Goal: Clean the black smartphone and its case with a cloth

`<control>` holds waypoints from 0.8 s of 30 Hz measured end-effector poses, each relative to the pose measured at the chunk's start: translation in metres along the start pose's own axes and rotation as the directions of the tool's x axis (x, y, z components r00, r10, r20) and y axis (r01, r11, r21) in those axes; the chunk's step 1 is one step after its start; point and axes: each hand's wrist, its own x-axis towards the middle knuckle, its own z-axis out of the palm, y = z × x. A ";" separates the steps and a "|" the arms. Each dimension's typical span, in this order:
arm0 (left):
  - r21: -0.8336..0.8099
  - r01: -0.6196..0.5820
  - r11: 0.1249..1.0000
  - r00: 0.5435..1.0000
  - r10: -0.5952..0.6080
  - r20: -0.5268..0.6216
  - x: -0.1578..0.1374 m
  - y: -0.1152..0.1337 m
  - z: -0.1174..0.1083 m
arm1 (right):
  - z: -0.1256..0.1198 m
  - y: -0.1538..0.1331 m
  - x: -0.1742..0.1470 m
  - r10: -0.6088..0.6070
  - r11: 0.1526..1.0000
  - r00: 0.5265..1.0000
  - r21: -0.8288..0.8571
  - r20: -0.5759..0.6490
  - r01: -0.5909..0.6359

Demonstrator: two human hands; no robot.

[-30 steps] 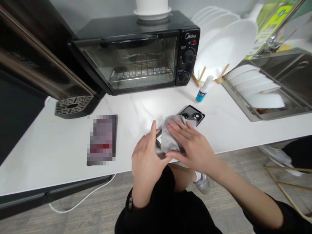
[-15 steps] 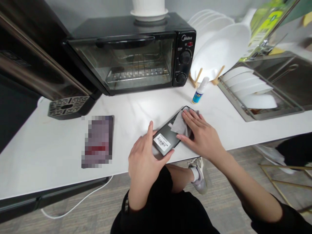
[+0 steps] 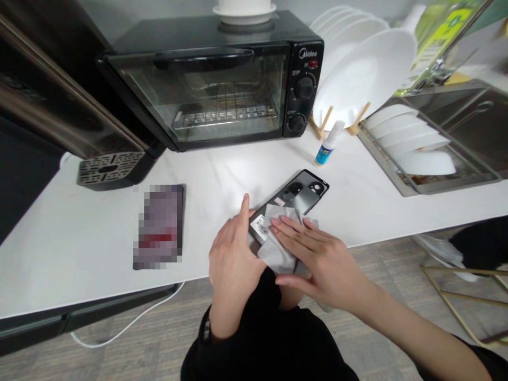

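Observation:
A dark grey smartphone (image 3: 304,197) lies back up on the white counter, its camera rings uncovered at the far end. My left hand (image 3: 235,259) grips the phone's near left end, the thumb side hidden partly by cloth. Under the fingers of my right hand (image 3: 317,256) a grey cloth (image 3: 273,248) is pressed flat over the phone's lower half. Part of a white barcode label (image 3: 260,226) shows beside the cloth. Beyond the phone stands a small spray bottle (image 3: 326,151) with a blue label and a clear cap.
A flat, pixelated item with a dark edge (image 3: 159,227) lies on the counter (image 3: 91,248) to the left. At the back is a black toaster oven (image 3: 210,95). White plates (image 3: 361,79) stand in a wooden rack beside a sink (image 3: 397,169) holding bowls.
My right hand has slid the cloth from the phone's camera end down toward the label end and the counter's front edge. The cameras now show. My left hand keeps its place.

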 end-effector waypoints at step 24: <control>-0.039 0.048 0.998 0.998 -0.047 0.032 -0.001 -0.002 0.000 | 0.006 0.002 0.010 -0.022 0.998 0.999 0.061 -0.029 0.024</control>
